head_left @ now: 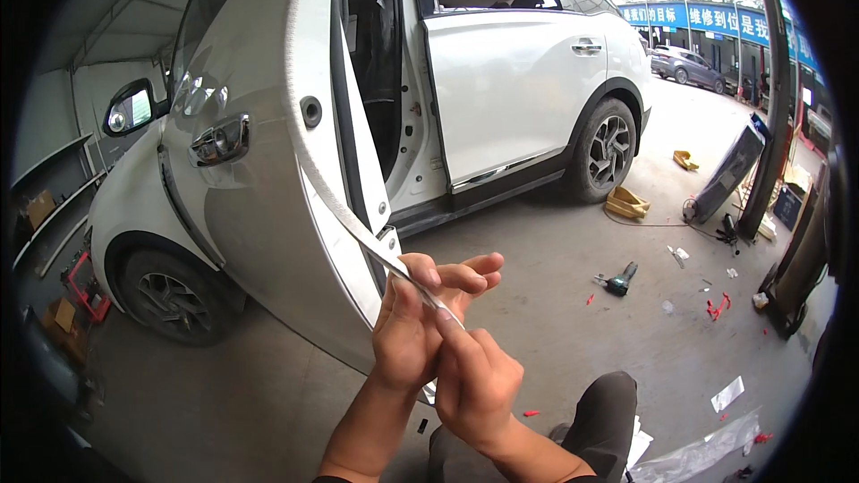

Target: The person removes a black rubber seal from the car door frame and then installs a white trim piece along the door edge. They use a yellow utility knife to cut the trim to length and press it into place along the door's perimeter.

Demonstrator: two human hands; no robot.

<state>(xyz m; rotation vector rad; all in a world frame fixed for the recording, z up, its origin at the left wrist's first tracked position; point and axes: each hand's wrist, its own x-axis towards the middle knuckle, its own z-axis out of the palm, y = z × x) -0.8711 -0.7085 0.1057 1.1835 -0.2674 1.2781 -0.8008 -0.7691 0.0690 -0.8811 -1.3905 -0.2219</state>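
Note:
A narrow pale strip, which looks like edge trim, runs down the edge of the open white front door. Its lower part comes away from the door toward me. My left hand pinches this loose length between thumb and fingers, with the other fingers stretched out to the right. Just below, my right hand grips the strip near its end, thumb and forefinger pressed together. Both hands are close together in front of the door's lower corner. The strip's very end is hidden by the right hand's fingers.
Behind the door stands the white car, its rear door shut. On the floor lie a dark power tool, yellow blocks, red scraps and clear plastic film. A post rises at right; shelves line the left.

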